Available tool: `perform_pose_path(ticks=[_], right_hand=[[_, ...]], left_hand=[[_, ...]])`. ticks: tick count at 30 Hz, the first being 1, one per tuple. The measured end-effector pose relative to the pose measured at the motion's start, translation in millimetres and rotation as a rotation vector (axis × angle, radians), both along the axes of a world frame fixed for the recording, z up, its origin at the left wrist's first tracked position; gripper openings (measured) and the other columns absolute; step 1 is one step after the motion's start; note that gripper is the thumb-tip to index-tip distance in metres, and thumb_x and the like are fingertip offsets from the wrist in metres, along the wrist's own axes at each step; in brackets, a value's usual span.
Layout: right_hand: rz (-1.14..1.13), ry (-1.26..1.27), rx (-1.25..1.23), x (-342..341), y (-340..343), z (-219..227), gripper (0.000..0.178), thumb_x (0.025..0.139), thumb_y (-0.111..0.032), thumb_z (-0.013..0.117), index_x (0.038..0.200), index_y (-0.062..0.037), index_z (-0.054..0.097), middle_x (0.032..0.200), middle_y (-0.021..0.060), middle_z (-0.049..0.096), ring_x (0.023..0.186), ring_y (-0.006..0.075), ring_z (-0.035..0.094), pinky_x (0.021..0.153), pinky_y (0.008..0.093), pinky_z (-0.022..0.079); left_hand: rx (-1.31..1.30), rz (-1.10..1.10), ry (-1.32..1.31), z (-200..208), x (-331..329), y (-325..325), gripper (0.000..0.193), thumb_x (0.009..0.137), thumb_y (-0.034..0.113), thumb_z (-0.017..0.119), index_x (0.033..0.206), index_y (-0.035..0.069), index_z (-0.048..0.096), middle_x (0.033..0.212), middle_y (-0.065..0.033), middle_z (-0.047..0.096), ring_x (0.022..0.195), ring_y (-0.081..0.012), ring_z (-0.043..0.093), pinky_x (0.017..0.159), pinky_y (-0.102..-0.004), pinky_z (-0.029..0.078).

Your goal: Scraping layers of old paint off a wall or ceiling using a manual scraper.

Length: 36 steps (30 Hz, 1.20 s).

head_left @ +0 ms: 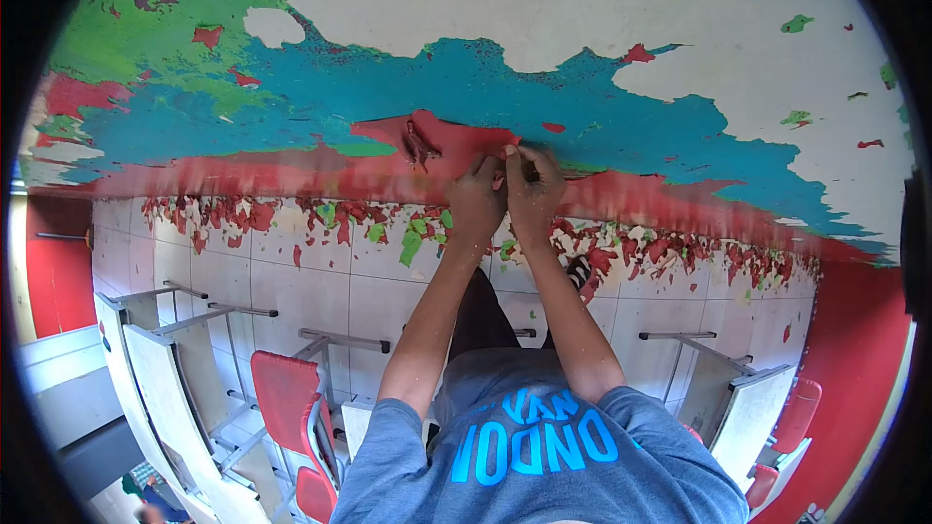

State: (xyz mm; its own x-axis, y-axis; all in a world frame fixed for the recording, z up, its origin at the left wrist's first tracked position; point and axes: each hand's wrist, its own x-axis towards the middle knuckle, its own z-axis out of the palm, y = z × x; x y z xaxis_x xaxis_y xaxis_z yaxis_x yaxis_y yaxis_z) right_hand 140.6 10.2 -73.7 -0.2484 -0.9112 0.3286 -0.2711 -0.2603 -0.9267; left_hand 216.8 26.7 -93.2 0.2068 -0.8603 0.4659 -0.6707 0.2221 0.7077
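Note:
In front of me is a wall (417, 0) with ragged patches of green, blue-teal, red and bare off-white. A sheet of red paint (388, 130) has a peeled, torn edge, and a curled dark-red strip (419, 146) hangs on it. My right hand (534, 196) pinches the red paint at its right end between thumb and finger. Right beside it, my left hand (476, 203) is closed with curled fingers against the red band. What lies inside the left fingers is hidden.
Red, green and white paint flakes (413, 244) litter the white tiled floor (282, 276) along the wall's foot. Behind me stand red chairs (286, 398) and white-topped tables (170, 388) on the left. Another table (752, 417) and a red chair (798, 415) stand on the right.

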Motion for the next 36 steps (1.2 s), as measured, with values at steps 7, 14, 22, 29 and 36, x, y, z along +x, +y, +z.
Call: perform_pose_path(ticks=[7,14,22,29,36], right_hand=[[-0.015,-0.150,0.033,4.8,-0.8,8.6,0.010,0.075,-0.008,0.062,0.075,0.0015,0.059,0.066,0.0055,0.053,0.052,0.0105,0.046,0.047,0.0244,0.035],[0.041,0.135,-0.160,-3.2,-2.7,10.5,0.007,0.073,-0.005,0.061,0.075,0.0012,0.059,0.067,0.0070,0.054,0.055,0.0145,0.050,0.049,0.0265,0.039],[-0.036,0.097,-0.039,3.2,-1.8,10.5,0.009,0.072,-0.006,0.063,0.075,0.0011,0.059,0.068,0.0092,0.055,0.056,0.0168,0.052,0.051,0.0278,0.041],[0.028,0.061,-0.124,2.5,-6.0,2.3,0.008,0.072,-0.006,0.063,0.076,-0.0007,0.060,0.069,0.0096,0.057,0.058,0.0200,0.055,0.052,0.0284,0.042],[-0.124,0.047,-0.099,11.1,-4.2,3.4,0.008,0.072,-0.006,0.064,0.075,0.0005,0.059,0.063,0.0057,0.056,0.050,0.0093,0.046,0.046,0.0239,0.035]], left_hand=[[0.006,-0.018,0.036,0.0,-1.9,0.4,0.011,0.065,0.005,0.059,0.074,0.006,0.054,0.074,-0.0092,0.057,0.057,-0.0281,0.058,0.048,-0.0353,0.045],[0.043,0.015,0.016,-0.7,-1.2,0.3,0.010,0.064,0.004,0.059,0.074,0.005,0.054,0.073,-0.0093,0.057,0.057,-0.0283,0.058,0.047,-0.0352,0.045],[0.049,-0.012,0.028,-0.3,-2.4,2.7,0.014,0.063,0.001,0.058,0.076,0.002,0.052,0.075,-0.0141,0.056,0.058,-0.0321,0.057,0.049,-0.0379,0.044],[0.020,-0.024,0.020,-2.0,-0.6,1.3,0.014,0.063,-0.001,0.056,0.076,0.001,0.051,0.074,-0.0150,0.054,0.060,-0.0334,0.056,0.049,-0.0384,0.044],[0.077,0.004,-0.028,-3.5,-1.2,1.3,0.016,0.064,0.004,0.058,0.079,0.002,0.052,0.077,-0.0145,0.056,0.062,-0.0331,0.057,0.049,-0.0392,0.044]])
